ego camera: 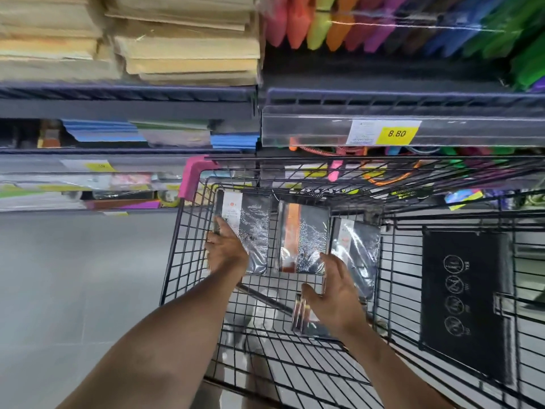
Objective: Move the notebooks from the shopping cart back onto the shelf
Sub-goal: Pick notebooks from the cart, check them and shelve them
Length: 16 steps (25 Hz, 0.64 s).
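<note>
Head view looks down into a black wire shopping cart (172,249) with a pink corner piece (194,175), and the cart is parked right up against a shelf (126,109). Three dark notebooks in shiny plastic wrap stand side by side against the far wall inside the cart. They are the left notebook (253,231), the middle notebook (303,237) with an orange strip on it, and the right notebook (358,249). The left hand (225,249) is on the left notebook. Its thumb lies on the front and its fingers (211,240) curl round the left edge, so it holds that notebook. The right hand (336,296) is lower down, near the middle of the cart. Its fingers are spread and nearly straight, and they reach up to the bottom corner of the middle notebook. A fourth notebook (302,315) sits on its edge under this hand, with the thumb against it. I cannot tell if the hand really grips it. On the right side of the cart hangs a black flap (466,302) with round signs on it. The shelf above holds stacks of brown paper (188,54) on the left and bright coloured sheets (383,25) on the right. A yellow price tag (395,133) on the shelf edge reads 8.80. The grey floor (73,276) shows to the left of the cart.
</note>
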Each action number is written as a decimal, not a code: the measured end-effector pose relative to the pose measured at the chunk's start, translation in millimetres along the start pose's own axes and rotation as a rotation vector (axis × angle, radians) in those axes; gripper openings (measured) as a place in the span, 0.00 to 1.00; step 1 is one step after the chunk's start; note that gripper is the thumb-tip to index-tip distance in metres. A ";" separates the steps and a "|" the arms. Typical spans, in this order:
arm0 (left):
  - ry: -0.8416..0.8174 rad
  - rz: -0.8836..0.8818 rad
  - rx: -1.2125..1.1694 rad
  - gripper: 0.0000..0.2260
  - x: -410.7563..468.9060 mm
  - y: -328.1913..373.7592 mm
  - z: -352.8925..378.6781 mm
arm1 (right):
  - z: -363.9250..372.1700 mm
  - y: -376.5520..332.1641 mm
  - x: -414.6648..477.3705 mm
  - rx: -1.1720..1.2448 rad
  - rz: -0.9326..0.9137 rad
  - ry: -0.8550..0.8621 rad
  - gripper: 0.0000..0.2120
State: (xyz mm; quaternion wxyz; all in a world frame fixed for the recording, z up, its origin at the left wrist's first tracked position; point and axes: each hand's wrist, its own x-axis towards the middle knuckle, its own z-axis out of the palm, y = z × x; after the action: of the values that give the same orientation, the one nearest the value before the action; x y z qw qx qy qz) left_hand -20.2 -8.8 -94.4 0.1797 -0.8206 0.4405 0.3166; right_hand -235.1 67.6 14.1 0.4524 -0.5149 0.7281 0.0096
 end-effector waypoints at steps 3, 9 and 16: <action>-0.001 0.009 0.012 0.62 -1.4 -2.2 -2.6 | -1.8 0.4 -1.5 0.009 -0.005 0.010 0.42; 0.014 -0.048 -0.262 0.41 -6.8 -10.5 -9.7 | -10.3 -8.7 -12.4 0.004 -0.015 0.026 0.41; -0.073 -0.114 -0.171 0.39 2.7 2.9 -13.4 | -7.0 4.0 -8.7 0.024 -0.005 0.053 0.39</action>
State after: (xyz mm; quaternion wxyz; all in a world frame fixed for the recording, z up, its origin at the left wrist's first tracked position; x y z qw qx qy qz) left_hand -16.7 -19.7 -86.4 0.1426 -0.8446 0.3576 0.3721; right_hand -242.2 72.5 22.2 0.4391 -0.5114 0.7386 -0.0137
